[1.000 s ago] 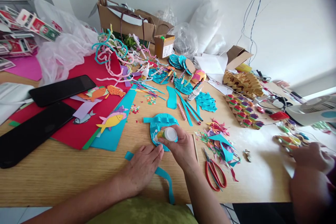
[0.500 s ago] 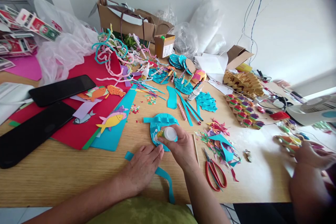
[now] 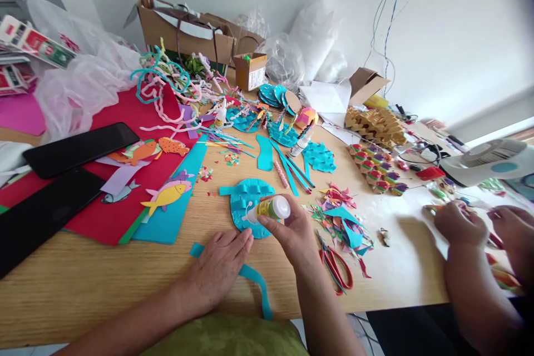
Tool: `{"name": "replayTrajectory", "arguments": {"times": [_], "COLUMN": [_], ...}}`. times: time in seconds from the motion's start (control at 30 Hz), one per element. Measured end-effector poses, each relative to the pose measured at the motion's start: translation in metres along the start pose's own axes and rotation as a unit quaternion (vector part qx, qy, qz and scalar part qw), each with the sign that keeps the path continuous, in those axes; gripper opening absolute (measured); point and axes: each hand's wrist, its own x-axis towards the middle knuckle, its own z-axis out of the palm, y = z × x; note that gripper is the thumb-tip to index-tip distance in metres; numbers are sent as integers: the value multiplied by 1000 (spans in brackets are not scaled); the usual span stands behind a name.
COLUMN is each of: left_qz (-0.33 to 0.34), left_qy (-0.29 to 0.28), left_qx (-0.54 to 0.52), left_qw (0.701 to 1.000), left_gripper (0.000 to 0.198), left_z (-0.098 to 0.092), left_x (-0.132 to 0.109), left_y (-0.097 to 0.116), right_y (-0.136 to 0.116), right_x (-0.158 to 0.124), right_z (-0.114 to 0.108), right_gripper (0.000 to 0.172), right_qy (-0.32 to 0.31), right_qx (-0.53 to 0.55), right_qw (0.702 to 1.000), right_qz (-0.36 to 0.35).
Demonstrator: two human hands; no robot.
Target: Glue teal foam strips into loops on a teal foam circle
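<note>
My right hand [image 3: 294,231] grips a small white glue bottle [image 3: 270,208], tilted with its nozzle down over a round blue paper disc [image 3: 246,192]. The disc carries rows of raised paper loops, and a white line of glue shows on it near the nozzle. One blue strip end sticks out at its left edge. My left hand [image 3: 223,264] lies flat on the table just below the disc, fingers stretched out, across a loose blue paper strip [image 3: 256,278]. The strip's two ends show on either side of that hand.
Red-handled scissors [image 3: 337,267] and paper scraps [image 3: 344,219] lie to the right. Paper fish [image 3: 169,194] and two black phones [image 3: 83,147] rest on coloured sheets at left. Farther right, a co-worker's hands [image 3: 461,222] are at work. Boxes [image 3: 187,33] stand at the back.
The view has shifted slightly to the right. My right hand has tilted the glue bottle more sideways, showing its label. The co-worker's hands have come farther into view.
</note>
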Motion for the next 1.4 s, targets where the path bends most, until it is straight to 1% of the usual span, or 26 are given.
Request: {"name": "replayTrajectory", "arguments": {"times": [0.07,0.2,0.4,0.5,0.73,0.97,1.13,1.3,1.4], "left_qz": [-3,-10,-3,-3,6,13,28,22,12], "left_qy": [4,10,18,18,18,19,35,27,28], "left_qx": [1,6,20,28,17,-2,8,-4,-8], "left_qw": [1000,1000,1000,999,1000,1000,999,999,999], "left_gripper": [41,43,45,47,44,41,37,34,32], "left_z": [0,-1,-2,-3,-4,-5,-8,-6,-3], "left_x": [-1,-1,1,1,0,0,2,1,0], "left_y": [0,0,0,1,-1,-3,-4,-3,-3], "right_y": [-1,0,2,3,8,6,4,2,3], "right_x": [-1,-2,-3,-2,-1,1,1,3,4], "right_z": [-4,-8,-9,-9,-4,-3,-2,6,11], "right_gripper": [25,23,21,22,22,22,23,23,22], "right_qy": [6,20,20,13,-2,-15,-17,-32,-39], "right_qx": [6,-29,-92,-106,-105,-114,-119,-91,-96], "right_qw": [1000,999,995,994,994,993,993,995,994], "right_qz": [-2,-4,-12,-14,-16,-24,-17,-10,-18]}}
